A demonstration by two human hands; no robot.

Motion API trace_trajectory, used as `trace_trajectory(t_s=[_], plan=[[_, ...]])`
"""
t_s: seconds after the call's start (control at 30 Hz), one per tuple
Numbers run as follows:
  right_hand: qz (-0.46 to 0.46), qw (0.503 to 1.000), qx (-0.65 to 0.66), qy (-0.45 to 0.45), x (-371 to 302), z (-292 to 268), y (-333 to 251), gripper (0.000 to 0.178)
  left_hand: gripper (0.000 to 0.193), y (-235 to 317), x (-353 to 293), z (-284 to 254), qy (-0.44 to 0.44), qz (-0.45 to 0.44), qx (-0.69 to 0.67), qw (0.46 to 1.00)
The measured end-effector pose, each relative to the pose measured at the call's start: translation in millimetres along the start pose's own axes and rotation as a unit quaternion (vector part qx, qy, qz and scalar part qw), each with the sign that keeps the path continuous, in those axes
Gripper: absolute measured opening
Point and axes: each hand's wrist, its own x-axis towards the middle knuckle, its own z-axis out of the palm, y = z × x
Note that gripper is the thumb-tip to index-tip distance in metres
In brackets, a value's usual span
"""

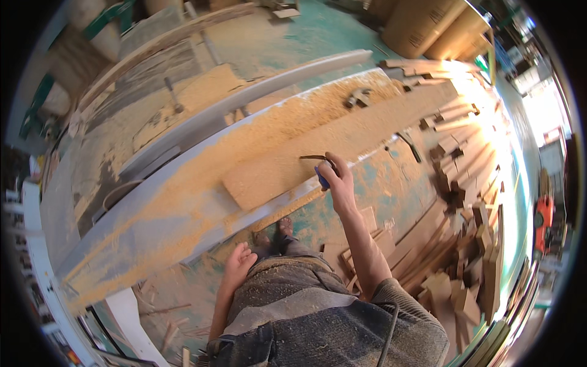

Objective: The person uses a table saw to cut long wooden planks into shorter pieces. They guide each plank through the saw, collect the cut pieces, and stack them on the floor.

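My right hand (339,179) is closed round a small tool with a blue part (322,178) and a thin, dark, slightly curved strip (313,157) pointing left; its exact kind is not clear. The strip is over a long brown wooden board (293,167), near the board's front edge. That board lies at a slant on a long grey metal machine table (153,211) strewn with sawdust (244,136). By my waist, well apart from the table, my left hand (240,264) hangs loosely open with nothing in it.
Behind the board, a dark metal fitting (359,98) sits in the sawdust. A raised metal fence (244,92) runs along the table. Stacked timber (458,165) and offcuts (452,293) crowd the right side. Large brown drums (422,27) stand at the back right.
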Motion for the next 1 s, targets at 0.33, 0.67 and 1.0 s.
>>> trace_trajectory(t_s=[0.33,0.67,1.0], plan=[[0.337,0.927,0.072,0.145,-168,-125,135,0.035,0.063,95,68,48,-0.163,0.126,0.177,0.962],[0.384,0.887,0.064,0.250,-353,-118,217,0.047,0.055,82,89,114,-0.252,0.093,0.191,0.944],[0.394,0.910,-0.105,0.079,-310,-226,199,0.050,0.049,122,122,275,-0.277,0.181,0.255,0.909]])
